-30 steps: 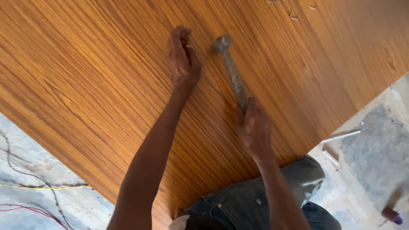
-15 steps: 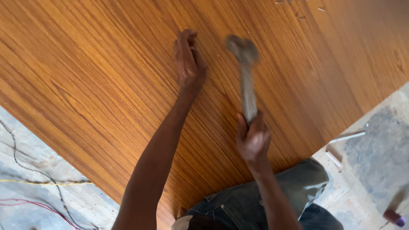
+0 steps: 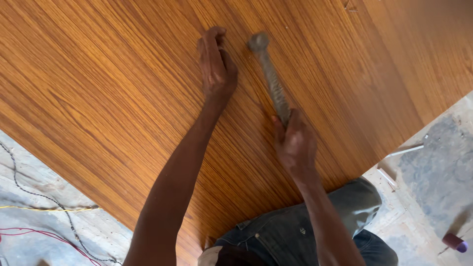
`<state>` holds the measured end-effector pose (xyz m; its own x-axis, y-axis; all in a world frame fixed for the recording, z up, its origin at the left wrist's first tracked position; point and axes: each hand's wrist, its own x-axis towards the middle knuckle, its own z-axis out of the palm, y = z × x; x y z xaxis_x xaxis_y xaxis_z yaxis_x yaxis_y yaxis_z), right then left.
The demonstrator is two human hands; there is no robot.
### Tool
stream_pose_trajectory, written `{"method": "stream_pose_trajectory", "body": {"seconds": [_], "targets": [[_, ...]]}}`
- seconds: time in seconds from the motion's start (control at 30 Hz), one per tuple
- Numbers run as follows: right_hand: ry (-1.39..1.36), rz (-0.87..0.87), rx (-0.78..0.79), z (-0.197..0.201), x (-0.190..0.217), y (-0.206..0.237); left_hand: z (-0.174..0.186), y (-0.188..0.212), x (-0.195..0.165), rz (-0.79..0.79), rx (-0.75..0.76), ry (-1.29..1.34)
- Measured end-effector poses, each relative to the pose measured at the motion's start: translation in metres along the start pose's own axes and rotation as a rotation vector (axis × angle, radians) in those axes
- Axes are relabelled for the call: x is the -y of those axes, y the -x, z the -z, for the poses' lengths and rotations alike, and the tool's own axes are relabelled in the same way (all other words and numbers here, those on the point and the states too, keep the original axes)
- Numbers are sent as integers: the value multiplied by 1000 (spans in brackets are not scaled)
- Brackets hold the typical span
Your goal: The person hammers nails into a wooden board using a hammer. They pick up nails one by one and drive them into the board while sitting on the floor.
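While the left hand lies pressed on the wood-grain panel in the upper middle of the frame, its fingers are drawn together against the panel; whether they pinch something small there cannot be told. Just to its right, the right hand has its fingers clamped around the lower end of the handle of a hammer. The hammer's grey metal head sits near the top centre of the frame, level with the left fingertips and close beside them, low over the panel; contact with the wood cannot be made out. This orange-brown striped panel fills most of the view, slanting from upper right to lower left. Blue jeans show at the bottom centre. Grey concrete floor appears at the lower right, and red, yellow and black wires trail at the lower left.
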<state>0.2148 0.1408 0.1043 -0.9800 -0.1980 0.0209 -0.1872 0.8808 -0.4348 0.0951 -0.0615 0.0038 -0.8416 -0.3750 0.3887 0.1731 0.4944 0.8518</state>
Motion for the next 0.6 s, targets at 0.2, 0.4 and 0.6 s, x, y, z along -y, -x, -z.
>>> {"method": "stream_pose_trajectory", "body": {"seconds": [0.2, 0.4, 0.6], "targets": [[-32, 24, -131, -5, 3, 7, -2, 4, -2, 39, 8, 22], [61, -253, 180, -13, -12, 17, 3, -9, -20, -98, -20, -28], [-194, -620, 313, -5, -8, 77, -23, -19, -37, -296, 104, -293]]}}
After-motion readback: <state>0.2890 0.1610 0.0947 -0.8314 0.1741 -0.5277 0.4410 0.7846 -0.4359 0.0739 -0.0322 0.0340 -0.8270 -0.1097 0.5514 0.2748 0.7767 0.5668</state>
